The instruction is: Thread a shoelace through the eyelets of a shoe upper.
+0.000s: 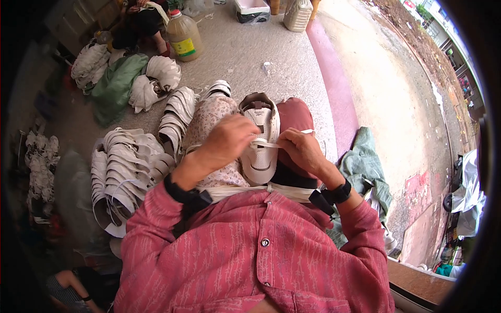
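A white shoe upper [259, 169] with a dark collar lies lengthwise on my lap, between my thighs. Across its eyelet area runs a white shoelace [269, 145]. My right hand [302, 150] pinches this lace at the shoe's right side, and a short piece sticks out beyond the fingers. Over the shoe's left side is my left hand [229, 140], its fingers curled together near the eyelets and slightly blurred. Whatever lies between those fingertips is hidden. Beneath my left forearm a floral cloth [209, 125] covers my left thigh.
Stacks of white shoe uppers [125, 167] stand left of me. More uppers lie around a green sack [120, 86] farther left. A large jug [183, 36] and a seated person [148, 23] are at the far left. Green sheeting [365, 161] lies on my right.
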Available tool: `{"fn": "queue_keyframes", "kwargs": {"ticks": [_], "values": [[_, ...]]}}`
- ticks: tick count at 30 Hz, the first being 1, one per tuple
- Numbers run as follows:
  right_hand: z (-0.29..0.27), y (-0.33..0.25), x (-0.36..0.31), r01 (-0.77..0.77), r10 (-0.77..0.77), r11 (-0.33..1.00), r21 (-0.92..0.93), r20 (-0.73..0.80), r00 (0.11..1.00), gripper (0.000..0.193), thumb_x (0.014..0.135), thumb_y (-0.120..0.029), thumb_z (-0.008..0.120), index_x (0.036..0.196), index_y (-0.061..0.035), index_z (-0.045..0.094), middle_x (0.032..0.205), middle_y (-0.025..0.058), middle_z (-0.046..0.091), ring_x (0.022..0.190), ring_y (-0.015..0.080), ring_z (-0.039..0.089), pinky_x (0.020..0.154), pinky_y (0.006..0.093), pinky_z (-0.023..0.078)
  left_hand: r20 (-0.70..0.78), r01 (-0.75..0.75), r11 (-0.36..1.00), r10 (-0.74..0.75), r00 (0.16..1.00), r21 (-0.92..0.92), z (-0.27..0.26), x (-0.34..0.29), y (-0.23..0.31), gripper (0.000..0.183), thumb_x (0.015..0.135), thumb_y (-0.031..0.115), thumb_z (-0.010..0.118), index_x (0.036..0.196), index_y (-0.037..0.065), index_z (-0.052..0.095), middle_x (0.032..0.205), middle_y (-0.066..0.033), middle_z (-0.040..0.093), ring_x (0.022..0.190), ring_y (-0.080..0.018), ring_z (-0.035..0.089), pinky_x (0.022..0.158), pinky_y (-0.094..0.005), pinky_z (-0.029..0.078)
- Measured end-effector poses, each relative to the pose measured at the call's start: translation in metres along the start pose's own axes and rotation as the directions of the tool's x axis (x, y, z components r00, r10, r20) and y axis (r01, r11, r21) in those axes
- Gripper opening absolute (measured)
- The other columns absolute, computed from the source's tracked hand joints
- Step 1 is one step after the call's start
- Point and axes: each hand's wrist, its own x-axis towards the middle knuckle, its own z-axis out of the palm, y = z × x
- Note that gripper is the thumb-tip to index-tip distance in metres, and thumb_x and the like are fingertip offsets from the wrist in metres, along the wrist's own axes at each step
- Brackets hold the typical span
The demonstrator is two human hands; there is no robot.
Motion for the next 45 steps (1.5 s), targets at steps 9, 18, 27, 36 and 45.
{"fn": "queue_keyframes", "kwargs": {"ticks": [9,18,27,36,45], "values": [[-0.004,0.002,0.009,-0.131,0.129,0.991,0.035,0.042,0.991,0.016,0.086,-0.014,0.057,0.087,-0.0003,0.065,0.079,0.0163,0.066,0.073,0.0312,0.065,0.067,0.0370,0.049,0.139,0.174,0.957,-0.144,0.980,-0.232,0.040,0.029,-0.018,0.010,0.073,0.003,0.068,0.081,0.003,0.062,0.078,-0.0083,0.055,0.072,-0.0217,0.056,0.066,-0.0330,0.046],[-0.004,0.000,0.019,-0.209,0.219,0.965,-0.161,0.047,0.975,0.020,0.083,-0.016,0.067,0.101,-0.0060,0.065,0.084,0.0117,0.068,0.073,0.0271,0.066,0.068,0.0349,0.051,0.192,0.158,0.933,-0.099,0.976,-0.322,0.043,0.024,-0.028,0.011,0.073,0.001,0.067,0.083,0.002,0.064,0.082,-0.0076,0.059,0.077,-0.0204,0.058,0.069,-0.0312,0.046],[-0.030,0.006,0.050,0.407,-0.327,0.868,-0.285,0.288,0.900,0.028,0.072,-0.016,0.073,0.095,-0.0104,0.058,0.088,0.0081,0.059,0.090,0.0298,0.060,0.077,0.0422,0.044,0.146,0.126,0.957,-0.089,0.985,-0.262,0.040,0.023,-0.021,0.013,0.074,0.004,0.069,0.087,0.001,0.066,0.085,-0.0100,0.059,0.083,-0.0256,0.059,0.074,-0.0335,0.047],[-0.025,0.025,0.043,0.422,-0.385,0.883,-0.205,0.197,0.901,0.021,0.081,-0.025,0.067,0.094,-0.0119,0.057,0.088,0.0059,0.057,0.090,0.0269,0.058,0.081,0.0390,0.040,0.214,0.147,0.979,-0.115,0.970,-0.142,0.038,0.031,-0.017,0.010,0.074,0.007,0.069,0.081,0.003,0.064,0.080,-0.0092,0.056,0.080,-0.0258,0.058,0.072,-0.0354,0.046],[-0.019,0.022,0.044,0.403,-0.381,0.907,-0.121,0.168,0.909,0.014,0.094,-0.023,0.053,0.094,-0.0092,0.057,0.088,0.0085,0.056,0.088,0.0268,0.055,0.083,0.0381,0.039,-0.662,0.521,0.723,-0.118,0.740,0.454,-0.196,0.052,-0.145,0.011,0.081,0.015,0.065,0.087,0.006,0.067,0.084,-0.0074,0.068,0.078,-0.0237,0.065,0.068,-0.0344,0.050]]}}
